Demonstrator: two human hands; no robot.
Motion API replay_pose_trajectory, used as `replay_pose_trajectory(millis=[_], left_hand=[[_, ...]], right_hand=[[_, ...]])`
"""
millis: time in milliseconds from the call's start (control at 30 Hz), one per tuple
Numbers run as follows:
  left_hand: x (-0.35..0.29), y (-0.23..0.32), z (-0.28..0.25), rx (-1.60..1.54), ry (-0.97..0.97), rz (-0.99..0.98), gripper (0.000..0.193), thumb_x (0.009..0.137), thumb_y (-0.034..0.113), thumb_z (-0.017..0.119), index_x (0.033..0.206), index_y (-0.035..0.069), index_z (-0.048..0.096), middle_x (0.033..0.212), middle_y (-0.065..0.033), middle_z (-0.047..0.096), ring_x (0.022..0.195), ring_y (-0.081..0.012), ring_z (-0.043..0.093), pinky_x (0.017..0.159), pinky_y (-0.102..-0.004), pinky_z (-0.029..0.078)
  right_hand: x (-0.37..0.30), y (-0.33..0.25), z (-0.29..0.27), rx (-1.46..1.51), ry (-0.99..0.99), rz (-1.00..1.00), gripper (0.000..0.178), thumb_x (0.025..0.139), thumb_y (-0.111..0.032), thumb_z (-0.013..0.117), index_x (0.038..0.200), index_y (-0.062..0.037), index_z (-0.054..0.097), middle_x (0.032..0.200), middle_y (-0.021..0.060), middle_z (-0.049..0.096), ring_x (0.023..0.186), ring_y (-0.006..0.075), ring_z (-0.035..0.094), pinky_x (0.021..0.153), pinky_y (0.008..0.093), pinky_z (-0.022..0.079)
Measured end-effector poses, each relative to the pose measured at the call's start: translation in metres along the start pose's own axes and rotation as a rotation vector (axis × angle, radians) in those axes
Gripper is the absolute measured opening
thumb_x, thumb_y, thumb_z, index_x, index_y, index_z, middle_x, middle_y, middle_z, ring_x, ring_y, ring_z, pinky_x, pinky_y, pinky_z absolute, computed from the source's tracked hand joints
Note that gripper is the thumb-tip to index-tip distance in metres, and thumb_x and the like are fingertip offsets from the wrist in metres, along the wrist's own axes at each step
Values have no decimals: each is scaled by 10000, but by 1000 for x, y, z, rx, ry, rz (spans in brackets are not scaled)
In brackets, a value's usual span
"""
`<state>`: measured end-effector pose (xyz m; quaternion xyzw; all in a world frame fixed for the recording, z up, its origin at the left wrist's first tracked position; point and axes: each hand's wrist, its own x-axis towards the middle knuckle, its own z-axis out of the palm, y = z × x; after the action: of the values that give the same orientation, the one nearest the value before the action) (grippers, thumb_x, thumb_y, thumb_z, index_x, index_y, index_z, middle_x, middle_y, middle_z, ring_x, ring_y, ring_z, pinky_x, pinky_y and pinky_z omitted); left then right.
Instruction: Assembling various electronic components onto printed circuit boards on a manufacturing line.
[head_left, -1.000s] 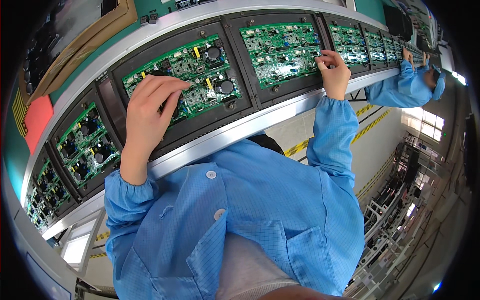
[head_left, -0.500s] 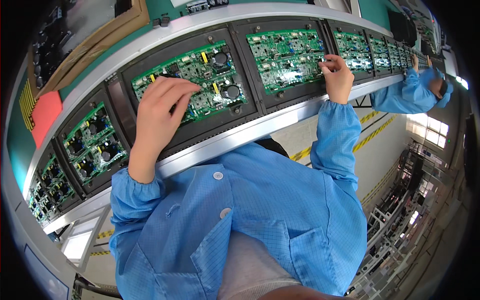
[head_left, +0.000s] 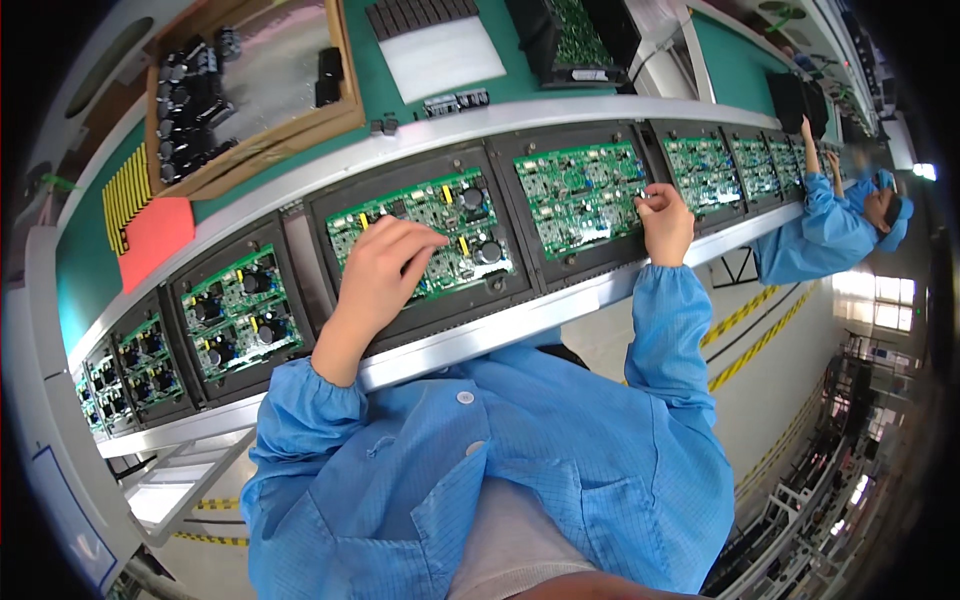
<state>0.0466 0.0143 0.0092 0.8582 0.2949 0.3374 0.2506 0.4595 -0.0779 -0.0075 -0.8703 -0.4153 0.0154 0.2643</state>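
My left hand (head_left: pixel 380 275) is over the left part of a green circuit board (head_left: pixel 500 215) carrying round black capacitors and yellow parts. Its thumb and fingers come together in a pinch, and whatever is between the tips is too small to make out. At the right edge of the neighbouring circuit board (head_left: pixel 570 195), my right hand (head_left: pixel 667 228) has its thumb and index finger pinched. Something small may be in them, but I cannot tell its kind. Both boards sit in black carrier frames (head_left: pixel 515 225) on the line.
Further boards in carriers line the metal-edged conveyor (head_left: pixel 500 335) on both sides. Beyond it are a cardboard box (head_left: pixel 345 110) of black capacitors, a red sheet (head_left: pixel 158 240), a white foam block (head_left: pixel 445 60) and a black bin (head_left: pixel 570 75). A co-worker (head_left: pixel 840 225) in blue stands far right.
The view has tilted up, so more of the bench behind the line shows. Both hands stay above the same boards in pinched poses. The co-worker's arm has risen toward a black bin.
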Motion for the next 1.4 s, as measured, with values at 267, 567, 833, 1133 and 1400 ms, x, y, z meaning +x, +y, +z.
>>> replay_pose_trajectory(millis=[267, 567, 833, 1133, 1400], left_hand=[[-3, 17, -9, 27, 15, 45, 113, 872, 70, 739, 978, 106, 756, 933, -44, 705, 891, -252, 648, 797, -378, 527], [48, 59, -51, -266, 65, -215, 166, 910, 79, 710, 1070, 64, 748, 936, -80, 749, 799, -211, 679, 757, -339, 545], [229, -94, 47, 409, 231, -124, 385, 846, 124, 697, 1230, 112, 675, 1197, -98, 673, 1125, -333, 619, 940, -460, 504], [276, -156, 69, 862, 321, 32, 223, 860, 182, 673, 1075, 172, 731, 1025, -6, 659, 1040, -239, 603, 815, -405, 498], [278, -151, 65, 406, 478, 56, 255, 849, 157, 754, 1097, 95, 757, 998, -138, 704, 957, -361, 664, 862, -448, 549]], right_hand=[[0, 7, -9, -103, 3, -161, 213, 808, -136, 809, 999, -115, 718, 863, 51, 757, 799, 306, 714, 696, 422, 530], [47, -96, -37, 389, -217, -535, 126, 907, -99, 753, 997, -10, 753, 902, 99, 746, 796, 174, 699, 725, 314, 539], [147, -238, 139, 305, 44, -836, 437, 813, -71, 747, 1245, -112, 691, 1290, 114, 627, 1197, 343, 611, 988, 448, 519], [182, -248, 181, 274, 85, -884, 231, 926, -90, 557, 1082, -89, 726, 1100, 123, 654, 1029, 341, 679, 875, 448, 566], [157, -249, 117, 686, 114, -811, 268, 811, -43, 804, 1071, -30, 736, 900, 110, 700, 780, 214, 685, 733, 334, 554]])
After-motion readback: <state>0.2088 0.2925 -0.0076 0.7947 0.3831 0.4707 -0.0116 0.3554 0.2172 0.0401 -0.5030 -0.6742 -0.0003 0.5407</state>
